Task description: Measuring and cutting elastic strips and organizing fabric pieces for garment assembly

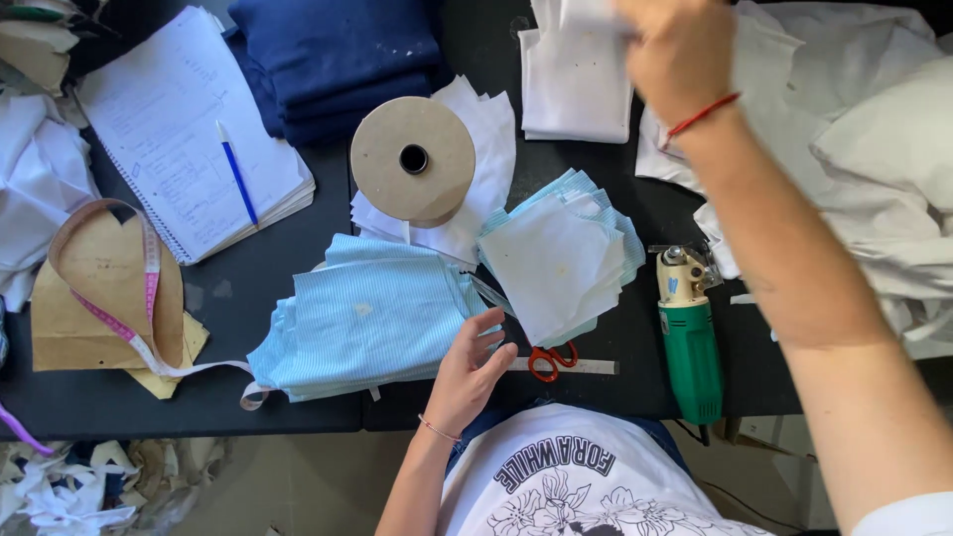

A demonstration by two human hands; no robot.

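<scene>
My left hand (469, 369) rests at the near right corner of a stack of light blue striped fabric pieces (362, 318), fingers loosely spread and touching its edge. My right hand (680, 50) is raised at the far side of the black table (238, 298), its fingers closed on a white fabric piece (576, 69) that lies on a white stack. A second pile of blue and white cut pieces (561, 260) lies between the hands. Red-handled scissors (551, 359) lie just right of my left hand.
A cardboard spool (412, 159) stands behind the striped stack. A green electric cutter (688, 337) lies at the right, beside heaps of white cloth (874, 149). At the left are a notebook (184, 129) with a blue pen (236, 174), paper patterns (104, 298), a tape measure (129, 328), and folded navy cloth (333, 55).
</scene>
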